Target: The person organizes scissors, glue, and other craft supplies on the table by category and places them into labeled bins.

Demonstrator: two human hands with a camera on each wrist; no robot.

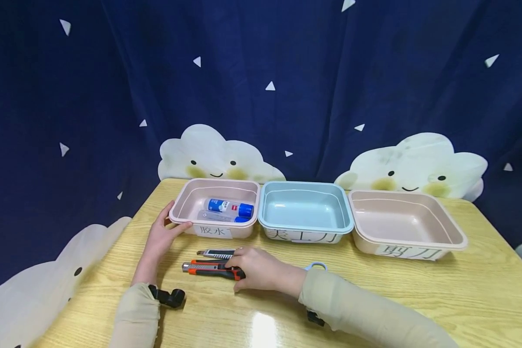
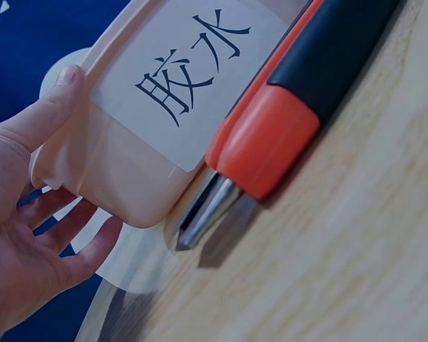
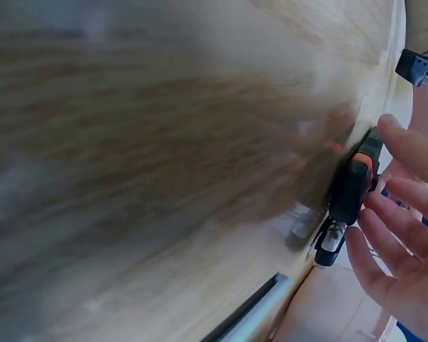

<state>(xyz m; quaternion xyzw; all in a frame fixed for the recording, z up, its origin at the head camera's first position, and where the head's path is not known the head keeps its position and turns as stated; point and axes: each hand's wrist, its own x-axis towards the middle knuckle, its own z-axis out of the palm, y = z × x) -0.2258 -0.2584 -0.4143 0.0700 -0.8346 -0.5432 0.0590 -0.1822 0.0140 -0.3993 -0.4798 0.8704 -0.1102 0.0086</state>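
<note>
My left hand (image 1: 162,238) holds the left front corner of a pink bin (image 1: 248,231), thumb on its front rim and fingers round its side. Two blue-capped glue bottles (image 1: 229,208) lie in that bin. Just in front, two orange-and-black utility knives (image 1: 200,271) lie side by side, with a grey utility knife (image 1: 215,253) behind them. Over their handle ends is my right hand (image 1: 261,270). In the right wrist view its fingers reach to a black knife handle (image 3: 352,187), fingertips close against it and thumb by its end.
Right of the pink bin stand a light blue bin (image 1: 304,223) and another pink bin (image 1: 411,239), both with labels in front. A light blue scissors handle (image 1: 316,265) shows behind my right forearm. A dark blue curtain (image 1: 261,121) hangs behind the wooden table (image 1: 209,324).
</note>
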